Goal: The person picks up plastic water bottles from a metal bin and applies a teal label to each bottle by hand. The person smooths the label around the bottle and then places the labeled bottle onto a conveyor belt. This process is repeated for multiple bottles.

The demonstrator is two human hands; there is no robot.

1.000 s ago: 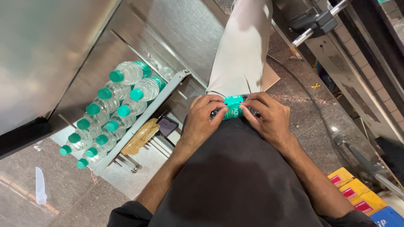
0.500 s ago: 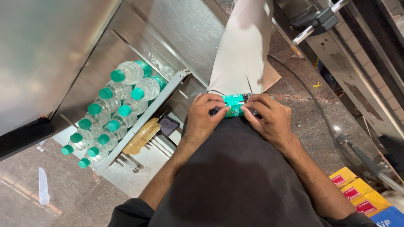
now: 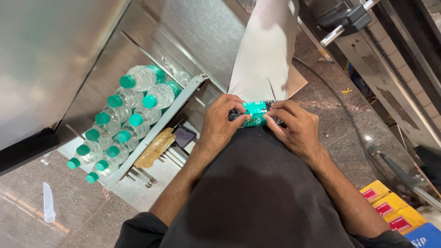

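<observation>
floor scrap: white torn bit [image 3: 48,207] on the stone floor, far out to the left of my left hand, well apart from everything I'm touching.
bottles: clear water bottles with green caps [image 3: 125,120], lying in rows on a grey shelf tray [image 3: 158,130], caps pointing toward me. They sit left of my left hand, near but not touching.
tray edge: brown tape wad [image 3: 155,147] and a small dark phone-like slab [image 3: 184,136] lie just below the tray lip, between the bottles and my left wrist.
left hand [image 3: 219,124]: curled shut on the left end of a small bottle [image 3: 255,114]; fingers wrap over the top, thumb side toward me. Grip is narrow and closed, not spread.
small bottle: dark body with a teal label band, lying roughly sideways, pinned between both hands right at the edge of my dark shirt [image 3: 257,193]. Only the middle stretch shows; both ends are covered by my fingers, so I can't tell cap side.
right hand [image 3: 296,128]: closed on the right end of the same bottle, fingertips pressing the label, knuckles up. Both hands touching it, nearly touching each other.
sheet: pale grey sheet [image 3: 266,50] hangs just beyond my knuckles, directly behind the bottle.
machine: metal frame with a handle bar [image 3: 347,20] up and right of my right hand, well apart.
boxes: yellow and blue cartons [image 3: 392,211] down right, beside my right forearm, not touching.
</observation>
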